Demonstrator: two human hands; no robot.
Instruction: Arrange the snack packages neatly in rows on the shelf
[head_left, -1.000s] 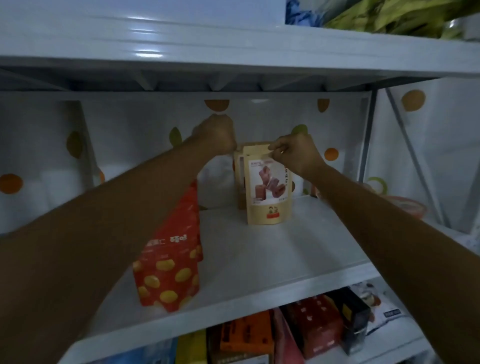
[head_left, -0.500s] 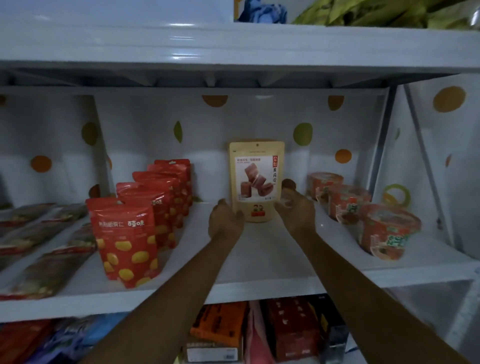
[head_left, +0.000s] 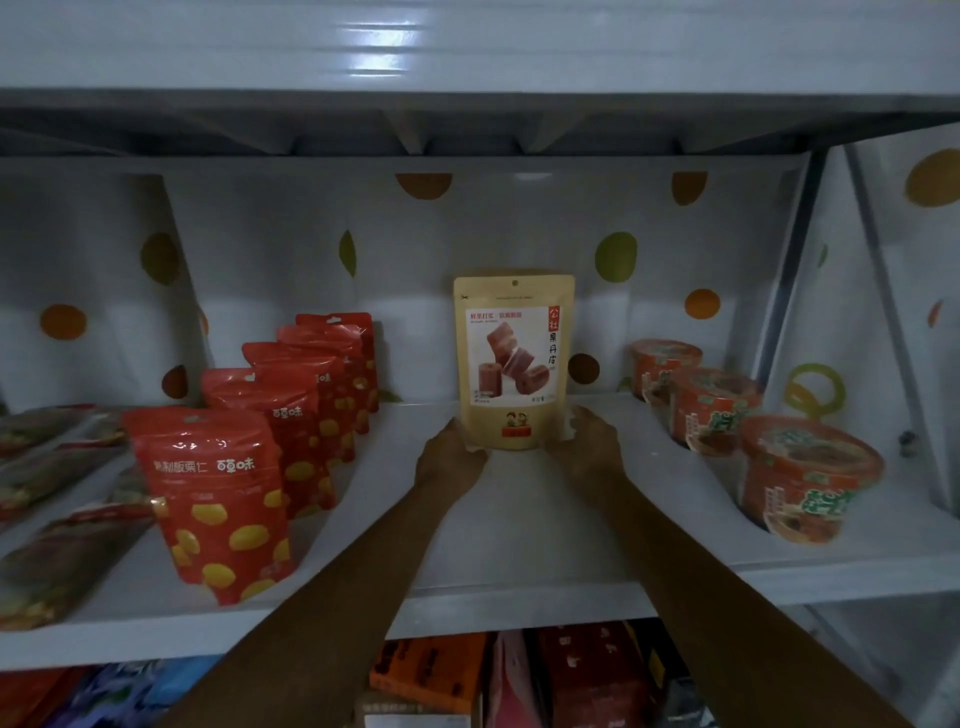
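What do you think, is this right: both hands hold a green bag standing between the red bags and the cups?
No, the bag is tan, not green. The head view shows left hand and right hand holding it between the red bags and cups.

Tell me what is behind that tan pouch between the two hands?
Above and beside the tan pouch the white dotted back wall shows. Anything directly behind it is hidden.

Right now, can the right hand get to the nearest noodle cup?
Probably yes: bare shelf lies between the right hand and the nearest noodle cup, nothing blocking, but it must first release the tan pouch.
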